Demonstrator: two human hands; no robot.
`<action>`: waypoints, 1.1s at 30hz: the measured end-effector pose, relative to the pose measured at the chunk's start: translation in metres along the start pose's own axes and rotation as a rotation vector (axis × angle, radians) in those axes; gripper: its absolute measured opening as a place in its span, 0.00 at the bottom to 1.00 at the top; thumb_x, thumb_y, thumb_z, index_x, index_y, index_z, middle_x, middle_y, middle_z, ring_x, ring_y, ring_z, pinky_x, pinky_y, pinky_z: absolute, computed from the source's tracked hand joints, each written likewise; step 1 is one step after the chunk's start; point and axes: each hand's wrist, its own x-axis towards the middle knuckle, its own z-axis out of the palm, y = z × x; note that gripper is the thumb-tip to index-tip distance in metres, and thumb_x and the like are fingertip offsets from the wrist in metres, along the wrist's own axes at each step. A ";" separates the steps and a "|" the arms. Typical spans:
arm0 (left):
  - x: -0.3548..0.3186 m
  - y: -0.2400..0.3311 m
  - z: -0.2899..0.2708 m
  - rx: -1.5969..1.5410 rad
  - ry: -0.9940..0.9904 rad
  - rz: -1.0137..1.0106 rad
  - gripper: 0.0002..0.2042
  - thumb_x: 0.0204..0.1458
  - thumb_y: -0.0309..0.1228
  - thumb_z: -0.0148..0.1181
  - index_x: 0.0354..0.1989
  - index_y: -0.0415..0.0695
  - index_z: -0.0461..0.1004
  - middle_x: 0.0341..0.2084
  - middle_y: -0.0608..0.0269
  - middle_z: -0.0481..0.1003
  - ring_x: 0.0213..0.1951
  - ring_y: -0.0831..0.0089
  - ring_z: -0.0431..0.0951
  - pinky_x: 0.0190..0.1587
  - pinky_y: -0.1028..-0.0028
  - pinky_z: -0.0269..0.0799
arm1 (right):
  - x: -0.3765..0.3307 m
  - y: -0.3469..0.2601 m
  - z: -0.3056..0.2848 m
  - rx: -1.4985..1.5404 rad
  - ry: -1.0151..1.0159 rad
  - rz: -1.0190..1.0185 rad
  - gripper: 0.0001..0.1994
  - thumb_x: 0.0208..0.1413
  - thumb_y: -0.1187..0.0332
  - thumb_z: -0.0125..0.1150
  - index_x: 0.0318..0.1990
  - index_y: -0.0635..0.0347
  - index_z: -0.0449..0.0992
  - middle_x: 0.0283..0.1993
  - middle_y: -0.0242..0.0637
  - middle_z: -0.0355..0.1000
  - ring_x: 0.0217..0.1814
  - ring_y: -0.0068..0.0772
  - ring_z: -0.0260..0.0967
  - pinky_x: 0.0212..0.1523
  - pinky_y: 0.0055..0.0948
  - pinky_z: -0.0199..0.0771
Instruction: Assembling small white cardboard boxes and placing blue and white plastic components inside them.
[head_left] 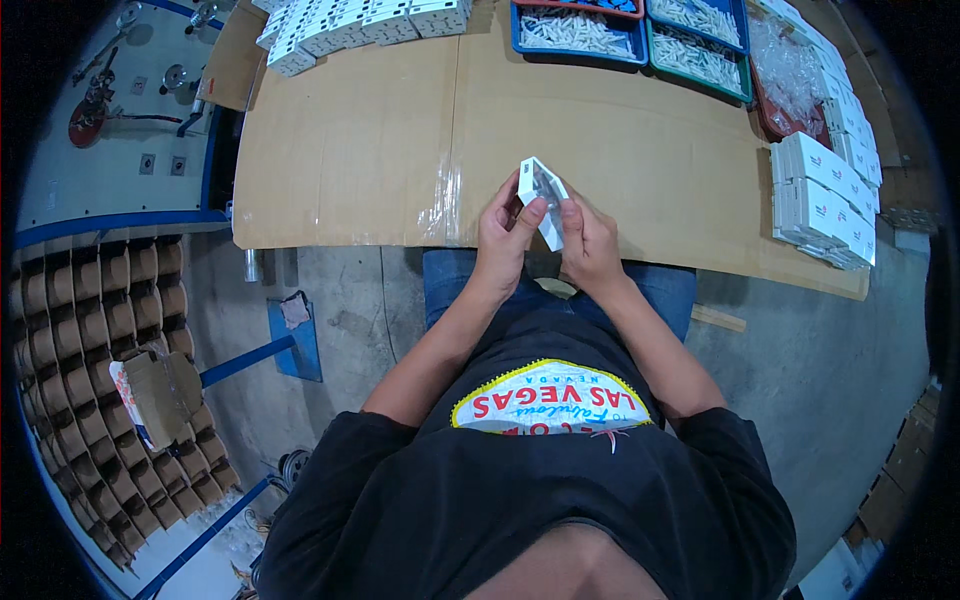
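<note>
Holding a small white carton (540, 200) between both hands, I have it just above the near edge of the cardboard-covered table (400, 150), in front of my lap. My left hand (503, 232) is closed around the carton's left side, fingers curled behind it and thumb pressed on its front face. My right hand (588, 240) grips the lower right part, fingers bent around the edge. The carton is tilted, one end open, with a greyish inside showing; what is in it I cannot tell.

To my right, a stack of flat white boxes (822, 198) lies on the table near its right edge, each with a small red mark on its face. Behind them a further row of white boxes (850, 110) runs along the far right side, next to a heap of clear plastic bags (790, 70). At the far edge, a blue tray (578, 32) and a green-rimmed tray (700, 55) both hold small white pieces. At the far left of the table is a cluster of white cartons (350, 25), packed close together.

Left of me, on the floor, stands a grid of brown cardboard tubes (100, 330), with a printed cardboard box (155, 395) lying on top.
</note>
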 end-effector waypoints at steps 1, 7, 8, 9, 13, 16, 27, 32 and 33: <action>-0.001 0.000 0.000 -0.036 0.003 -0.020 0.31 0.61 0.35 0.68 0.69 0.35 0.63 0.56 0.61 0.75 0.57 0.74 0.73 0.62 0.73 0.66 | 0.000 0.000 -0.001 0.033 -0.026 0.081 0.23 0.74 0.62 0.44 0.71 0.62 0.65 0.59 0.61 0.74 0.53 0.57 0.79 0.52 0.42 0.77; 0.001 0.002 -0.002 -0.048 -0.002 -0.024 0.31 0.61 0.36 0.68 0.69 0.36 0.64 0.55 0.62 0.75 0.56 0.75 0.73 0.61 0.73 0.67 | 0.003 0.003 0.005 0.091 0.053 -0.084 0.23 0.75 0.60 0.44 0.71 0.61 0.65 0.58 0.59 0.75 0.51 0.52 0.79 0.52 0.37 0.76; 0.002 0.003 -0.002 -0.049 -0.002 -0.023 0.31 0.61 0.36 0.68 0.69 0.36 0.64 0.55 0.62 0.75 0.56 0.75 0.73 0.61 0.73 0.67 | 0.003 0.003 0.005 0.091 0.053 -0.085 0.23 0.75 0.60 0.44 0.71 0.61 0.65 0.58 0.59 0.75 0.51 0.52 0.79 0.52 0.37 0.76; 0.003 0.003 -0.002 -0.055 -0.002 -0.028 0.31 0.60 0.35 0.68 0.69 0.36 0.65 0.55 0.63 0.75 0.56 0.75 0.73 0.61 0.73 0.67 | 0.004 0.003 0.005 0.107 0.044 -0.065 0.23 0.75 0.60 0.44 0.71 0.61 0.65 0.58 0.58 0.75 0.52 0.49 0.79 0.53 0.36 0.75; 0.005 0.008 0.002 -0.099 0.011 -0.070 0.29 0.60 0.32 0.68 0.68 0.37 0.66 0.54 0.65 0.75 0.55 0.76 0.73 0.61 0.73 0.67 | 0.005 0.006 0.004 0.152 0.031 -0.037 0.24 0.75 0.59 0.46 0.72 0.61 0.64 0.60 0.55 0.75 0.57 0.43 0.78 0.57 0.33 0.73; 0.005 0.010 0.001 -0.096 0.022 -0.077 0.28 0.59 0.30 0.68 0.66 0.37 0.66 0.53 0.65 0.75 0.54 0.76 0.73 0.60 0.73 0.67 | 0.006 0.005 0.003 0.219 0.021 -0.011 0.24 0.74 0.59 0.47 0.71 0.62 0.65 0.61 0.51 0.75 0.60 0.39 0.76 0.59 0.32 0.72; 0.008 0.015 0.008 -0.240 0.079 -0.202 0.23 0.60 0.33 0.68 0.61 0.41 0.70 0.46 0.67 0.75 0.48 0.79 0.74 0.53 0.75 0.70 | 0.012 0.022 -0.003 0.523 0.038 0.039 0.30 0.75 0.48 0.40 0.65 0.69 0.69 0.66 0.48 0.71 0.69 0.38 0.68 0.70 0.36 0.63; 0.012 0.005 -0.005 -0.395 0.081 -0.303 0.13 0.62 0.39 0.66 0.49 0.47 0.74 0.31 0.75 0.72 0.33 0.83 0.71 0.41 0.77 0.69 | 0.013 0.023 -0.006 0.529 0.008 0.053 0.36 0.75 0.43 0.32 0.64 0.73 0.68 0.68 0.53 0.68 0.71 0.43 0.66 0.74 0.40 0.60; 0.012 0.005 -0.005 -0.359 0.062 -0.288 0.15 0.63 0.46 0.63 0.46 0.48 0.74 0.32 0.75 0.73 0.35 0.83 0.71 0.42 0.76 0.68 | 0.013 0.025 -0.005 0.539 0.004 0.062 0.35 0.75 0.44 0.31 0.63 0.73 0.69 0.67 0.53 0.69 0.71 0.43 0.66 0.74 0.40 0.60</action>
